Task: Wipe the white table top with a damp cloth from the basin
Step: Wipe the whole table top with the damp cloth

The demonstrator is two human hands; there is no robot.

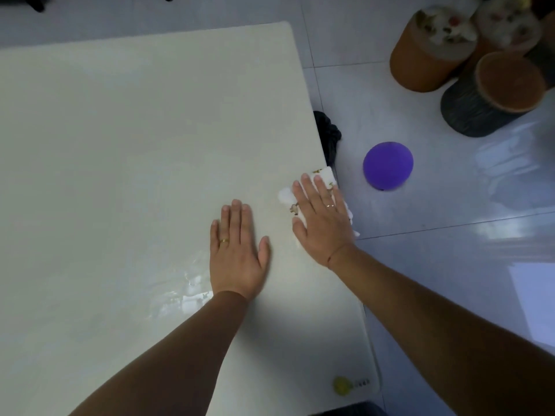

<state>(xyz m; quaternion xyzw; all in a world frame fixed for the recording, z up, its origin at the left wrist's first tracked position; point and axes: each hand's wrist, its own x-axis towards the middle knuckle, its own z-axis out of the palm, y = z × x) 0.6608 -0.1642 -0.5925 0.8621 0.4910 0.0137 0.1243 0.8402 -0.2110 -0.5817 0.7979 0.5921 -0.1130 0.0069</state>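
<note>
The white table top (126,151) fills the left and middle of the head view. A white cloth (325,175) with small brown prints lies at the table's right edge, partly hanging over it. My right hand (322,217) presses flat on the cloth with straight fingers and covers most of it. My left hand (237,250) rests flat on the bare table just left of the cloth, fingers straight, holding nothing. A wet sheen (183,298) shows on the table beside my left wrist. No basin is in view.
On the tiled floor right of the table lies a purple ball (388,166). Several round orange and dark stools (492,94) stand at the top right. A dark bundle (329,136) sits under the table's right edge. A small yellow thing (341,385) lies near the table's front right corner.
</note>
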